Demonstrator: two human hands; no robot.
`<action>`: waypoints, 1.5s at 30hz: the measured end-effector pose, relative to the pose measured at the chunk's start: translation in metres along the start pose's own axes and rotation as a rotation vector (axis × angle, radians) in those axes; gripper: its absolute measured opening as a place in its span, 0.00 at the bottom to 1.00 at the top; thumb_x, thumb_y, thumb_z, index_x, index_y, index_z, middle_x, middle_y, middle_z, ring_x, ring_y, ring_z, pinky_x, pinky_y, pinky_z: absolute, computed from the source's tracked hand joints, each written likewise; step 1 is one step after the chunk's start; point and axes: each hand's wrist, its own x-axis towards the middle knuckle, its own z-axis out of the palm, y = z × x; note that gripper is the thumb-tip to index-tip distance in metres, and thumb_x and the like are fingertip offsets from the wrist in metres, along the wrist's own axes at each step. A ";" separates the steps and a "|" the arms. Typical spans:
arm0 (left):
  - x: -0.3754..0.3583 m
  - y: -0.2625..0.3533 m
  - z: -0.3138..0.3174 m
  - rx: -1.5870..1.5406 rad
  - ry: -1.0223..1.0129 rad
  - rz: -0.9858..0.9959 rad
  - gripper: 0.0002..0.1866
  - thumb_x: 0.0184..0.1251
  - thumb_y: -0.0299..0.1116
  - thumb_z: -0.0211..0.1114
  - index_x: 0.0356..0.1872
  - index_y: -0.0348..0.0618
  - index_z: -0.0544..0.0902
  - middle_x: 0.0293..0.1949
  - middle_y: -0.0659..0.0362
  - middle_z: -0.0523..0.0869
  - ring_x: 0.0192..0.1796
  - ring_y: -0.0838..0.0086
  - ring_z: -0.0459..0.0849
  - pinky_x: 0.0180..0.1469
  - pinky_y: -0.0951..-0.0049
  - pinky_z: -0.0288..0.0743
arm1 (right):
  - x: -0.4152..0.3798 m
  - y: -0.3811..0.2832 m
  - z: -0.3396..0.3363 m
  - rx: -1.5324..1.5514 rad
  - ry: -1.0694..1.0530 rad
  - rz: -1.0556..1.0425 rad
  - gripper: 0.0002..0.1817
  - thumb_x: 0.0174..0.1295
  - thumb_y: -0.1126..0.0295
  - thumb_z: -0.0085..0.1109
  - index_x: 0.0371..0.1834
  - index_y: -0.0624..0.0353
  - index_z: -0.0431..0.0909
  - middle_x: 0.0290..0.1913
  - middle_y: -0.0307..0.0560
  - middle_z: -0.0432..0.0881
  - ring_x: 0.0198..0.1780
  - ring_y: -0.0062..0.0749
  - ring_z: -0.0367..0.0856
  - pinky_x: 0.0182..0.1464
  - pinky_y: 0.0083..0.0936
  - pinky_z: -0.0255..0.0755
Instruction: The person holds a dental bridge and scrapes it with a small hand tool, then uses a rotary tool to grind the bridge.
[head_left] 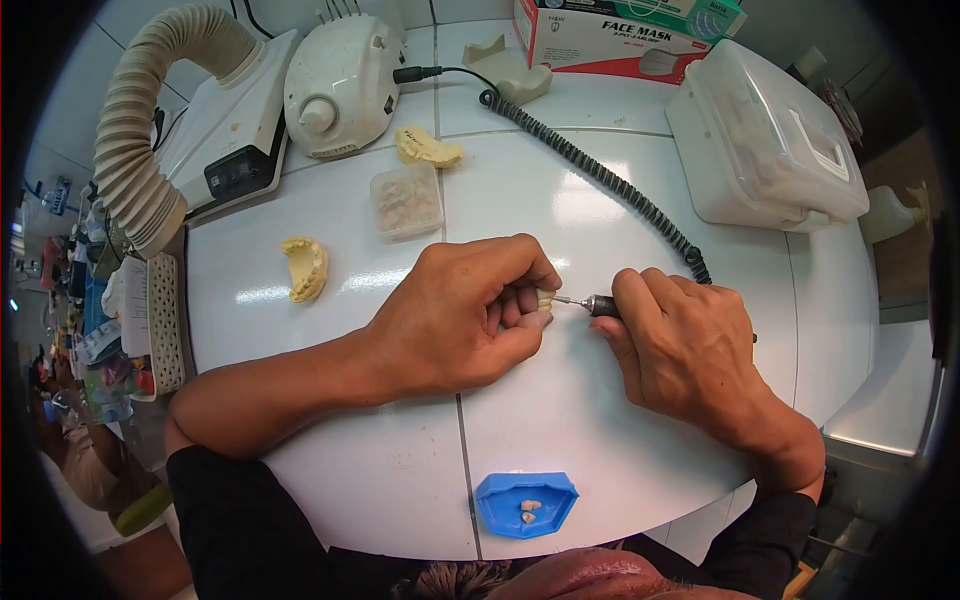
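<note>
Near the middle of the white tiled table, my left hand (465, 310) pinches a small cream tooth-like piece (544, 299) between thumb and fingers. My right hand (685, 345) is wrapped round a dark rotary handpiece (603, 306), whose thin metal bit points left and reaches the piece or stops just short of it. A black coiled cord (610, 180) runs up and left from beside my right hand. Below my hands, a blue tray (490, 512) holds a few small tooth-like pieces (529, 511).
Dental casts (304, 268) and a clear box (407, 201) lie left of centre. Behind stand a white control unit (340, 90), a ribbed hose (125, 130) and a face mask box (610, 45). A lidded case (765, 140) is back right; a basket (165, 325) is left.
</note>
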 end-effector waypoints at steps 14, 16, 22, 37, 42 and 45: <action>0.001 -0.001 0.001 0.021 0.000 0.008 0.12 0.67 0.25 0.77 0.49 0.34 0.87 0.31 0.63 0.87 0.30 0.84 0.83 0.31 0.81 0.77 | 0.001 -0.002 0.000 -0.014 -0.008 -0.006 0.18 0.73 0.58 0.71 0.35 0.57 0.75 0.24 0.41 0.74 0.20 0.34 0.80 0.21 0.34 0.70; 0.001 -0.001 0.002 0.023 0.002 0.000 0.12 0.67 0.25 0.77 0.49 0.34 0.87 0.31 0.63 0.87 0.30 0.84 0.83 0.31 0.81 0.77 | 0.001 -0.002 0.000 -0.015 -0.013 -0.003 0.18 0.73 0.58 0.71 0.35 0.57 0.75 0.24 0.41 0.74 0.20 0.33 0.81 0.20 0.34 0.70; 0.001 -0.002 0.003 0.027 0.007 0.017 0.12 0.67 0.24 0.78 0.49 0.35 0.87 0.31 0.63 0.86 0.29 0.84 0.83 0.31 0.81 0.77 | 0.001 -0.001 0.000 -0.006 -0.008 -0.007 0.18 0.74 0.57 0.71 0.36 0.57 0.75 0.24 0.42 0.75 0.20 0.34 0.81 0.21 0.34 0.70; 0.003 -0.002 0.004 0.042 0.011 0.027 0.13 0.66 0.24 0.78 0.49 0.35 0.88 0.30 0.63 0.86 0.28 0.84 0.83 0.31 0.81 0.78 | 0.002 -0.001 0.003 -0.002 0.018 -0.005 0.19 0.75 0.56 0.70 0.35 0.56 0.75 0.24 0.42 0.75 0.20 0.36 0.81 0.21 0.34 0.70; 0.002 -0.003 0.005 0.041 0.013 0.028 0.12 0.66 0.24 0.78 0.49 0.35 0.88 0.30 0.63 0.87 0.29 0.83 0.83 0.31 0.81 0.78 | 0.001 -0.001 0.004 0.012 0.019 0.000 0.19 0.75 0.56 0.70 0.35 0.57 0.75 0.24 0.42 0.75 0.20 0.36 0.81 0.21 0.34 0.71; 0.002 -0.003 0.004 0.038 0.011 0.026 0.12 0.66 0.24 0.78 0.48 0.35 0.88 0.31 0.63 0.87 0.29 0.83 0.83 0.31 0.81 0.78 | 0.002 -0.001 0.003 0.014 0.018 0.000 0.19 0.75 0.56 0.70 0.35 0.57 0.75 0.24 0.42 0.75 0.20 0.35 0.81 0.21 0.34 0.71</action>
